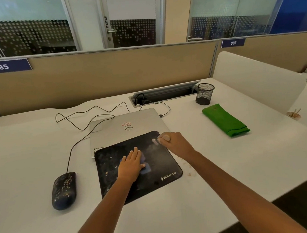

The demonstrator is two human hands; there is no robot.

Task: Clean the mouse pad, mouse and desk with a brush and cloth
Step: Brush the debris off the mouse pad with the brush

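The mouse (pixel 64 190) sits left of centre on the worktop (pixel 24 163), speckled with pale bits and untouched, so it is best left until the pad is done.

The pad (pixel 157 158) lies mid-worktop, its far edge lapping over a closed laptop (pixel 124 124). The pad's left half is flecked with debris. The left hand (pixel 131 164) lies flat on it, fingers straight, pressing on a blurred bluish thing (pixel 146 169) that I take to be the brush. The strokes should probably run one way, from the dirty left half towards the pad's near right edge. That sends the bits onto bare worktop, not onto the laptop or back over swept ground. Light, even pressure should keep the pad from creeping.

The right hand (pixel 171 140) is at the pad's far right corner with fingers curled. The blur hides whether it pinches the corner or some small pale thing, so I cannot tell what it grips. If it is anchoring the pad, holding that corner down will help, since the pad rides half on the laptop and could slide.

Crumbs (pixel 188 169) already lie just right of the pad. The green cloth (pixel 225 120) waits folded towards the far right, well apart.
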